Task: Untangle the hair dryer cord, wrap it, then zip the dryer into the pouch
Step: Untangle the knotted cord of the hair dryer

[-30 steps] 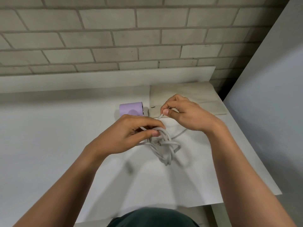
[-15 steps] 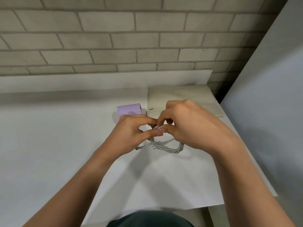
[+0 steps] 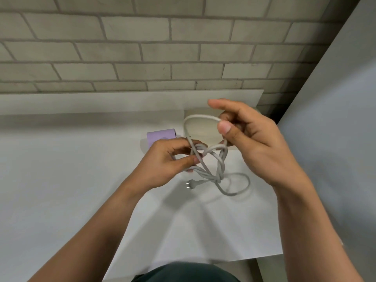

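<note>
Lilac hair dryer (image 3: pixel 160 136): lies on the white table (image 3: pixel 61 180), partly hidden behind the left hand (image 3: pixel 162 163). Left hand: thumb and fingers pinch strands of the knotted grey cord (image 3: pixel 220 161), held above the table. The 2-pin plug (image 3: pixel 191 184) sits just below the knot. Right hand (image 3: pixel 250 143): thumb and fingers pinch 1 raised cord loop. Beige pouch (image 3: pixel 203 131): lies flat behind that loop.

Both hands (image 3: pixel 162 161) (image 3: pixel 252 143) pinching tangled cord (image 3: pixel 211 159), lilac dryer (image 3: pixel 160 136) behind
</note>
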